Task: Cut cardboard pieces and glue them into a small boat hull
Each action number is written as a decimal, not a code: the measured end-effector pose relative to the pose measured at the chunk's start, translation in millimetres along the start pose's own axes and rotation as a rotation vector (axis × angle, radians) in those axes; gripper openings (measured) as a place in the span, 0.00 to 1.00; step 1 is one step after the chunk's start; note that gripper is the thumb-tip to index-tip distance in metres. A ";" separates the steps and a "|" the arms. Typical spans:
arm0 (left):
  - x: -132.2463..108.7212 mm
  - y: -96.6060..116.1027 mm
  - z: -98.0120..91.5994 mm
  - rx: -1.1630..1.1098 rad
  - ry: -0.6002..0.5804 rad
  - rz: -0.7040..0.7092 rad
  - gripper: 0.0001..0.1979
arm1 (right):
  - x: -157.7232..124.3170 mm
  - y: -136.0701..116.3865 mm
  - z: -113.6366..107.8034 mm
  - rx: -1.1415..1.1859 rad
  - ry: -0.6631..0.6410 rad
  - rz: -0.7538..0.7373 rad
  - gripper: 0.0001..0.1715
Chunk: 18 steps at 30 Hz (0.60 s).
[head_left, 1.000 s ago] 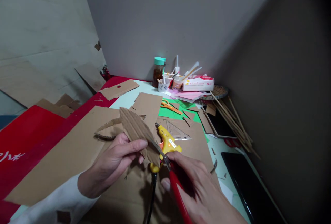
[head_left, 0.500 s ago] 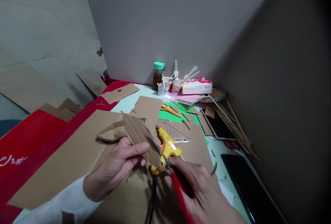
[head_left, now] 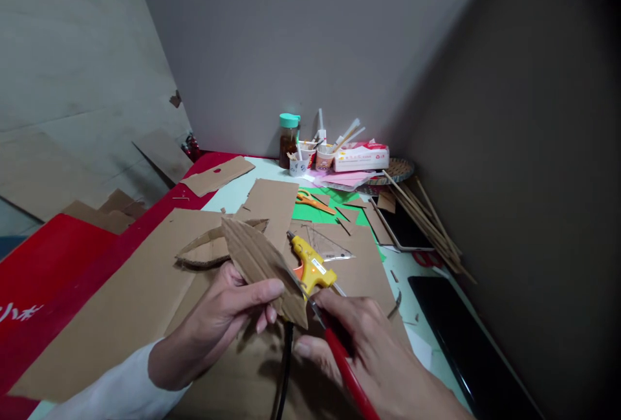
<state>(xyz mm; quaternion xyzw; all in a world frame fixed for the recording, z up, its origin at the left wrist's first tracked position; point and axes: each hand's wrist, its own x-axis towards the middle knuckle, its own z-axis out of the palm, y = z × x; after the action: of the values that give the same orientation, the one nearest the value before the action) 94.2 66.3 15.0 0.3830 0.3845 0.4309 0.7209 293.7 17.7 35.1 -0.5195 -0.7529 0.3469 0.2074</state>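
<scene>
My left hand pinches a leaf-shaped piece of corrugated cardboard and holds it tilted above the table. My right hand is closed round a red-handled tool whose thin metal tip touches the cardboard piece's right edge. A yellow hot glue gun lies just behind the cardboard piece, its black cord running toward me between my hands.
Large cardboard sheets cover the table. Behind lie orange scissors, green paper, a clear set square, cups with sticks, a brown bottle, a tissue pack and wooden sticks. A dark slab lies right.
The view shifted slightly. Both hands stay on the cardboard piece and the red-handled tool, and the cardboard piece sits a little lower and nearer me.
</scene>
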 end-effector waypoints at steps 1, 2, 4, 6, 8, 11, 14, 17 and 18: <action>-0.7 0.1 0.3 0.018 0.001 0.003 0.12 | -0.4 -1.0 -0.7 0.005 0.006 0.008 0.17; -1.2 0.3 0.5 0.036 -0.002 0.005 0.12 | -0.7 -1.9 -0.9 0.006 0.013 0.018 0.17; -2.0 0.6 0.7 0.059 0.004 0.007 0.13 | -1.1 -2.9 -0.1 0.012 0.026 0.036 0.17; -2.5 0.7 1.1 0.070 0.015 -0.004 0.13 | -1.0 -2.9 1.9 0.028 0.028 0.032 0.18; -2.9 0.3 1.7 0.072 0.027 -0.017 0.13 | -0.3 -1.9 4.2 0.034 0.028 0.023 0.19; -3.2 -0.6 2.2 0.069 0.023 -0.024 0.12 | 0.3 0.4 6.4 0.040 0.032 0.043 0.20; -3.0 -0.4 0.0 0.046 0.008 -0.020 0.10 | 0.2 2.1 7.1 0.056 0.036 0.056 0.20; -1.7 1.9 -5.0 0.001 0.032 0.000 0.12 | 0.1 1.9 6.9 0.073 0.021 0.037 0.21; -1.0 2.9 -6.8 -0.006 0.057 0.016 0.12 | 0.2 1.4 6.7 0.082 0.008 0.033 0.22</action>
<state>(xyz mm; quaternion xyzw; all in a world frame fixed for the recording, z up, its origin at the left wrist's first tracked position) 86.8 67.8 15.0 0.3717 0.4007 0.4483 0.7074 290.0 16.1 29.5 -0.5245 -0.7285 0.3787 0.2255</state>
